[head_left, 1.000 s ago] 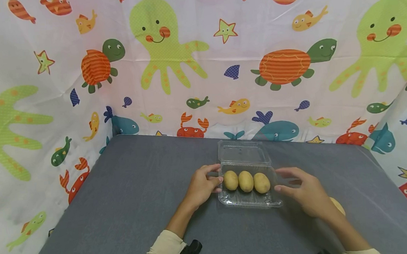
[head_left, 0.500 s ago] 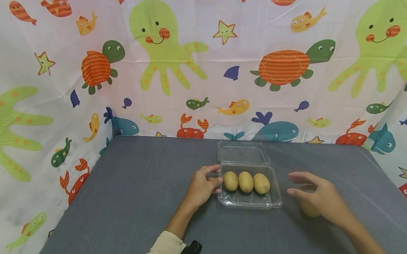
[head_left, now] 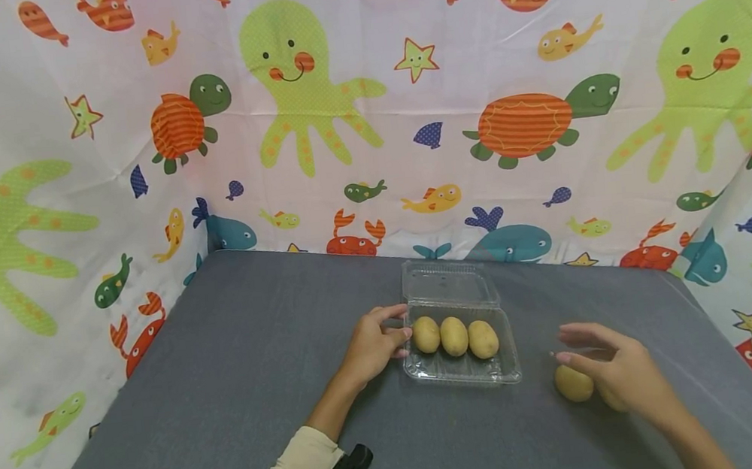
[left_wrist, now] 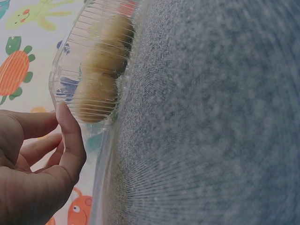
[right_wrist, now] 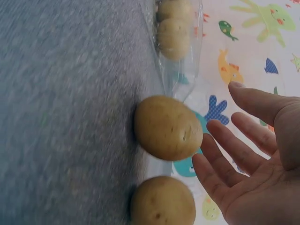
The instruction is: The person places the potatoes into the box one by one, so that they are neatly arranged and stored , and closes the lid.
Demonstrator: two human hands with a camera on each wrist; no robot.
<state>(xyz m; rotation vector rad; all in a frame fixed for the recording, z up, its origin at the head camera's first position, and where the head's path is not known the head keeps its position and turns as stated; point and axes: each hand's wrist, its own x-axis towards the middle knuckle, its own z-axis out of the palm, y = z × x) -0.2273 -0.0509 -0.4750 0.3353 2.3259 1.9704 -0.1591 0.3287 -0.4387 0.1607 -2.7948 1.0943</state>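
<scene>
A clear plastic clamshell container lies with its lid folded back. Three potatoes sit side by side in its base. At the left wall, my left hand pinches the rim between thumb and fingers, as the left wrist view also shows. My right hand hovers at the right, its fingers spread and holding nothing. Just below it, a loose potato rests on the cloth. A second loose potato lies beside that one, mostly hidden by the hand in the head view.
Grey cloth covers the table. A white curtain printed with sea animals surrounds its back and sides. The back edge of the table runs close behind the opened lid.
My right hand has moved away from the container's right side, rightward to above the loose potatoes, uncovering one. The left hand and the container have stayed in place.
</scene>
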